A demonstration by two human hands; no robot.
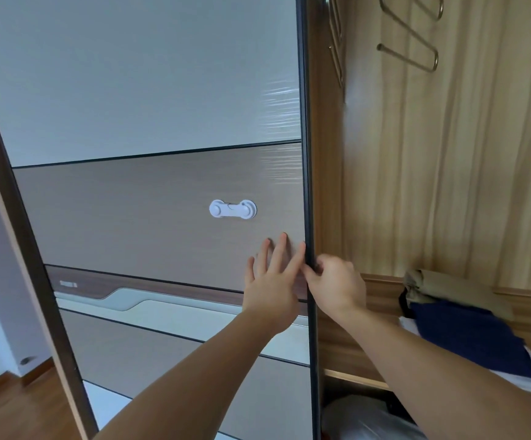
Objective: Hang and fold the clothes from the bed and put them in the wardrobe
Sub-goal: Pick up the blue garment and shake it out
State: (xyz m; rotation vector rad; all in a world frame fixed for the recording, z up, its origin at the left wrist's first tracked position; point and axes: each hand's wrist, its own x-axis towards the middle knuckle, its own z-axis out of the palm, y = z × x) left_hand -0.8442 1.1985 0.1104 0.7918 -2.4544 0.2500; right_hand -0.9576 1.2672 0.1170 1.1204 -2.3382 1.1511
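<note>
At the wardrobe's open side, both hands met on the sliding door (162,185), whose dark vertical edge (309,185) ran top to bottom through the middle of the view. The left hand (272,281) lay flat and open on the door's brown panel, fingers spread and pointing up, just left of that edge and below the white child lock (233,209). The right hand (337,281) was closed on the edge itself from the opening's side, fingers curled round the dark strip and touching the left hand's fingertips. The edge's long axis stood upright, so any slide would run sideways, across it; the right hand, already wrapped on the edge, seemed the one placed to drive it, the left only steadying. To the right of the door, inside the wardrobe (448,154), a stack of folded clothes (467,338) rested on a shelf (353,377): a navy piece on white ones, with a khaki bundle behind. Bare metal hangers (413,33) hung above; no bed was in view. Judging by the stack, some folding looked done, and the door was being handled to open or close the compartment; which, I could not tell.
</note>
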